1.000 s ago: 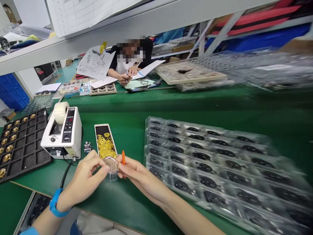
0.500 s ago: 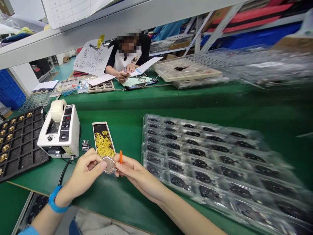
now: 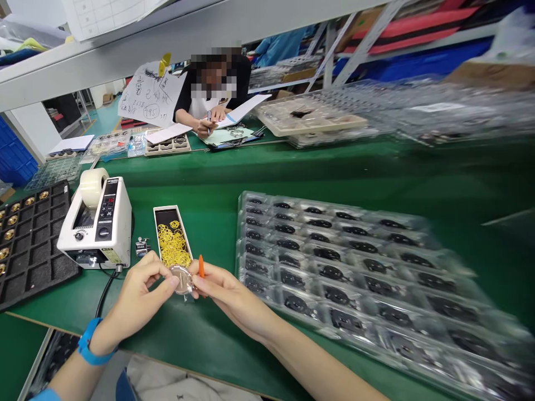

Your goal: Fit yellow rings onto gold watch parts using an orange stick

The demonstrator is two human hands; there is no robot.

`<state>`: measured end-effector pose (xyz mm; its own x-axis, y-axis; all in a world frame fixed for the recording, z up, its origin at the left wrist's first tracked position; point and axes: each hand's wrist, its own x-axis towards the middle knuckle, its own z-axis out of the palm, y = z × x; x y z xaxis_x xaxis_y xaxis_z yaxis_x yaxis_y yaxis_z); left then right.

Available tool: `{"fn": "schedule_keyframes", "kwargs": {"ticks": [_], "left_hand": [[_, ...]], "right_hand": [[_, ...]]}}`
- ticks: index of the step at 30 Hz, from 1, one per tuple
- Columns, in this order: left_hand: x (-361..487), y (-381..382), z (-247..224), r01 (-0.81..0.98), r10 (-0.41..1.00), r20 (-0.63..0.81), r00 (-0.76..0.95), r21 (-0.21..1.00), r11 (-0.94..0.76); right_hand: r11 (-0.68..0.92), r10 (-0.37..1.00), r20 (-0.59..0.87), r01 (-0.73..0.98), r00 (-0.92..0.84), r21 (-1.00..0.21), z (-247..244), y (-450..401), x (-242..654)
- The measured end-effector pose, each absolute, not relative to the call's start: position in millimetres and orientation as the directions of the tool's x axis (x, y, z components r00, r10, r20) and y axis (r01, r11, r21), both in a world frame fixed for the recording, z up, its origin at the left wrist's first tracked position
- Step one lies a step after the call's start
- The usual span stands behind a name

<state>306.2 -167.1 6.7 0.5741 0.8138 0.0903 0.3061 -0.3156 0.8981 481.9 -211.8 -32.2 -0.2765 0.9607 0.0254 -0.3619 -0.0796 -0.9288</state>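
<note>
Between my two hands is a small round metallic piece like a watch case (image 3: 182,280), with a clear film sticking out below its edge. My left hand (image 3: 147,289) pinches its left side between thumb and fingers. My right hand (image 3: 217,281) grips its right side, and an orange pointed tool (image 3: 201,266) stands up between the fingers of that hand. Just beyond the hands lies a white open box (image 3: 156,223) holding many yellow rings (image 3: 173,243). A small metal tally counter (image 3: 142,247) sits left of the box.
A white tape dispenser (image 3: 119,223) with a clear roll stands at the left, beside a black compartment tray (image 3: 45,245) of gold-coloured parts. Clear plastic trays (image 3: 276,298) with black parts fill the right. Across the bench a person (image 3: 240,72) writes; a grey shelf beam (image 3: 167,42) crosses above.
The whole view has shifted slightly, so things appear a little further left and higher. Both hands keep hold of the round piece; the clear film below it shows more plainly.
</note>
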Motion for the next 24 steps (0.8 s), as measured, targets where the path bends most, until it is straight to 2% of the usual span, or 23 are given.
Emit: {"fn": "schedule_keyframes", "kwargs": {"ticks": [7, 11, 13, 15, 17, 19, 21, 24], "left_hand": [[306, -166, 5, 0.292, 0.82, 0.091, 0.565, 0.908, -0.302], [310, -169, 3, 0.35, 0.831, 0.124, 0.543, 0.866, -0.357], [312, -171, 2, 0.433, 0.831, 0.21, 0.515, 0.773, -0.464], [313, -173, 0, 0.551, 0.806, 0.345, 0.481, 0.596, -0.584], [309, -173, 0, 0.661, 0.777, 0.445, 0.445, 0.422, -0.621], [304, -172, 1, 0.702, 0.76, 0.506, 0.408, 0.359, -0.615], [298, -170, 3, 0.636, 0.743, 0.549, 0.384, 0.426, -0.644], [296, -170, 3, 0.395, 0.709, 0.56, 0.428, 0.59, -0.704]], "right_hand": [[-0.078, 0.962, 0.022, -0.352, -0.272, -0.933, -34, -210, 481], [-0.073, 0.964, 0.023, -0.344, -0.266, -0.936, -37, -209, 480], [-0.064, 0.966, 0.022, -0.321, -0.257, -0.945, -39, -209, 480], [-0.045, 0.969, 0.028, -0.29, -0.244, -0.956, -40, -209, 480], [-0.032, 0.972, 0.033, -0.271, -0.231, -0.962, -41, -209, 481], [-0.041, 0.975, 0.021, -0.266, -0.223, -0.963, -40, -209, 481], [-0.06, 0.976, 0.0, -0.265, -0.219, -0.962, -38, -209, 482], [-0.082, 0.973, -0.017, -0.278, -0.229, -0.957, -36, -210, 482]]}}
